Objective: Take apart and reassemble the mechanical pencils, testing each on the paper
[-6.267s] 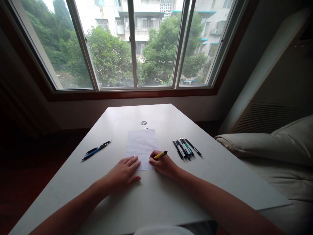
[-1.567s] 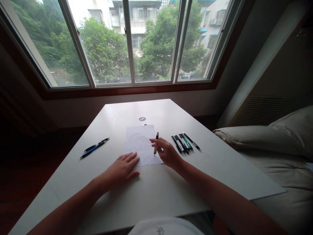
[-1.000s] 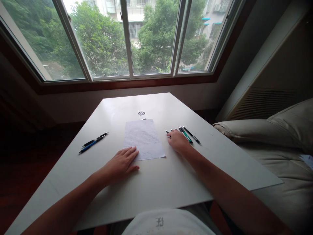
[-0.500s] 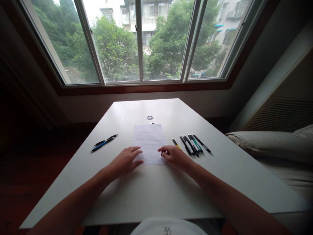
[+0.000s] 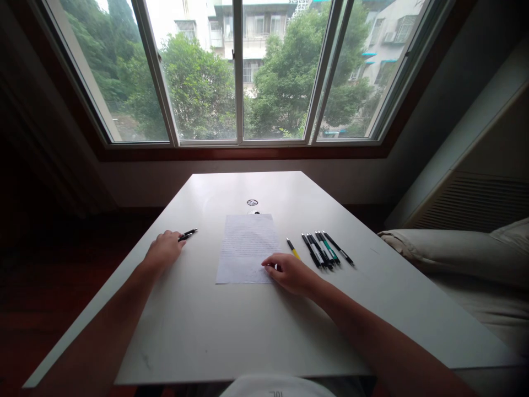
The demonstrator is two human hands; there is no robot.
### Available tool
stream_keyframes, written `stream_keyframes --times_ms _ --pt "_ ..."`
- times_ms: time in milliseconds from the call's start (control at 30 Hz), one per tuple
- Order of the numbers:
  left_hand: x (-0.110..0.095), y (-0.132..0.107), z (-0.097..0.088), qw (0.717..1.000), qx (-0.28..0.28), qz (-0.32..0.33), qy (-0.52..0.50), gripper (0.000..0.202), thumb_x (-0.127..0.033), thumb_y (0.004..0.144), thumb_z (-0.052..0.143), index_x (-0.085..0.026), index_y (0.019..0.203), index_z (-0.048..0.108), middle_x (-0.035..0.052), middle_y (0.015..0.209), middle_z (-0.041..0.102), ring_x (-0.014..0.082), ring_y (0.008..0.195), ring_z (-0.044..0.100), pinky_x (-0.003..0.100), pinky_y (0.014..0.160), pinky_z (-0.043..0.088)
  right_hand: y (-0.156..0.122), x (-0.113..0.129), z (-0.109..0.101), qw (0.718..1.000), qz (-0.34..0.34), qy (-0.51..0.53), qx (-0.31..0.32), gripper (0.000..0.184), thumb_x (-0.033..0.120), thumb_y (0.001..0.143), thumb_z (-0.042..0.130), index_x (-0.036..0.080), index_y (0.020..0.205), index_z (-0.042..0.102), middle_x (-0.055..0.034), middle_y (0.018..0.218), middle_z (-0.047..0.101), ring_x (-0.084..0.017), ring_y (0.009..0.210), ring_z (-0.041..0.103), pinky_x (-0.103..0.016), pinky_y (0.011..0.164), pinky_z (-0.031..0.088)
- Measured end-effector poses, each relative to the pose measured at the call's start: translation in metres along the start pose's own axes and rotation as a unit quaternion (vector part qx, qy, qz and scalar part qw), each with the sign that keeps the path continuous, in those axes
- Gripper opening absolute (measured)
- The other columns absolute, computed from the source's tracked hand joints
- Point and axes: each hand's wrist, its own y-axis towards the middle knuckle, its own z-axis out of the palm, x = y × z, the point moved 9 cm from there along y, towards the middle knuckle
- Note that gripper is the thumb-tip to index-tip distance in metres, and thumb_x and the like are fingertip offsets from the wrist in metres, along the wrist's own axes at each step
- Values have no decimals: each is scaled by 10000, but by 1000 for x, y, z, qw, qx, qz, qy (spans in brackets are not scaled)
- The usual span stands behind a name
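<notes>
Away from the lined white paper sheet [image 5: 246,242] swings the left hand [image 5: 164,251], now over slim black pens [image 5: 189,234] whose ends poke past its fingers; clamped or not, I can't tell! Nearest, the smooth white table [image 5: 206,331] spreads wide. Right hand [image 5: 291,274] covers the sheet's lower right corner, fingers loosely curved, slightly apart. Just beyond it, a yellow-and-black pen [image 5: 293,248]; to its right, a row of black, white and green pens [image 5: 316,250]. Farther, a round black-and-white emblem [image 5: 252,202], then the metal-framed window [image 5: 239,71].
</notes>
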Motion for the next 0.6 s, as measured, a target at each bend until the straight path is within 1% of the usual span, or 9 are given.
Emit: stream_keyframes --times_ms 133,233,300,433,533,600 --pt "1 1 2 1000 0 1 9 404 -414 920 466 -201 1218 638 147 1235 594 314 1116 546 385 925 438 1 -2 -3 1000 7 5 -21 247 283 889 569 209 1023 763 -69 982 748 -208 829 665 -314 776 510" --pt "3 4 2 1000 1 -7 18 399 -396 915 465 -206 1218 642 153 1229 595 327 1122 537 408 922 437 3 -9 -7 998 29 7 -47 251 296 895 565 206 1029 758 -72 1000 748 -218 848 672 -325 786 513" --pt "5 6 3 1000 2 -17 22 389 -402 912 467 -202 1186 658 160 1203 606 339 1114 536 424 916 438 4 -15 -11 997 37 -6 -66 251 294 901 557 205 1030 754 -71 995 744 -221 873 674 -323 797 510" --pt "6 10 4 999 2 -31 22 370 -433 917 462 -194 1098 680 159 1152 628 334 1066 555 418 886 445 5 -31 -28 987 63 -81 -126 250 267 917 532 199 1043 737 -68 992 714 -195 826 666 -294 761 497" --pt "4 10 2 999 -5 -34 21 365 -436 914 476 -178 1081 673 164 1156 625 335 1071 555 413 884 441 4 -47 -47 966 97 -168 -172 249 238 905 544 193 1075 719 -86 1049 682 -202 870 657 -287 751 477" --pt "3 9 0 999 -12 -35 19 367 -428 912 486 -166 1106 655 170 1165 619 336 1085 553 410 887 439 3 -59 -56 951 134 -214 -177 252 243 888 572 189 1090 712 -103 1085 668 -221 905 651 -298 752 465"
